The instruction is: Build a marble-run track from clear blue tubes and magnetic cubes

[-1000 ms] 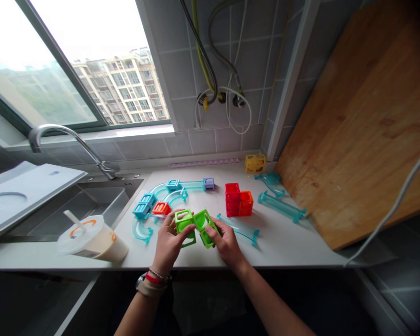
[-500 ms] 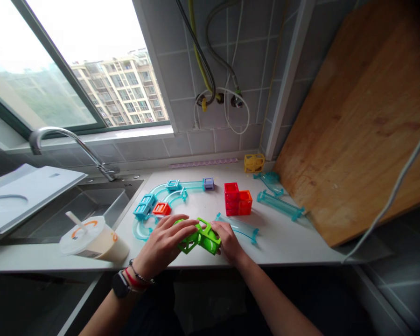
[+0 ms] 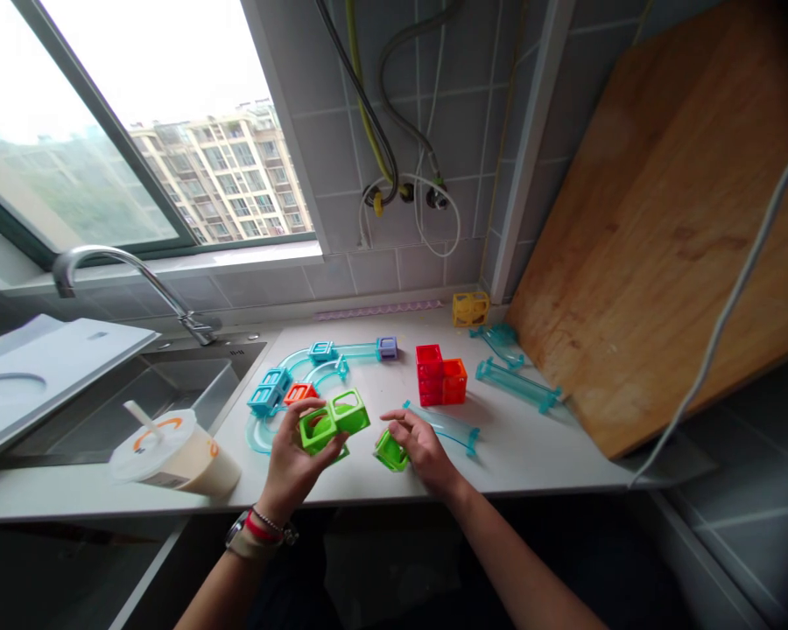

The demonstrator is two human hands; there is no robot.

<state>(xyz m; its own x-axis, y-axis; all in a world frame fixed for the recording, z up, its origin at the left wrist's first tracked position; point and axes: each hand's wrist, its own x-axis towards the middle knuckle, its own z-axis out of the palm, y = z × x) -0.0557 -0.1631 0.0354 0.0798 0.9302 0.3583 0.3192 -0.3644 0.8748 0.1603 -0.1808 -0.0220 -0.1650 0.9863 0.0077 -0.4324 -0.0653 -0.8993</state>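
Observation:
My left hand (image 3: 294,457) grips a joined piece of green cubes (image 3: 333,422) above the counter's front part. Just to its right, my right hand (image 3: 421,444) holds a separate green cube (image 3: 391,451) in its fingers, with a gap between the two green pieces. Beyond my left hand, an orange cube (image 3: 300,393) sits beside blue cubes (image 3: 269,390) and clear blue curved track. That track runs to a purple cube (image 3: 387,347). Stacked red cubes (image 3: 429,374) touch an orange-red cube (image 3: 455,381) behind my right hand. A clear blue track piece (image 3: 452,430) lies just beyond my right fingers.
A lidded drink cup (image 3: 174,451) stands at the left, near the sink (image 3: 236,354) and faucet (image 3: 131,258). At the back right are a yellow cube (image 3: 471,309) and blue track pieces (image 3: 517,385). A wooden board (image 3: 670,236) leans at the right.
The green cubes that were between both hands are now apart. My left hand has turned over with the joined piece, and my right hand holds one cube away from it.

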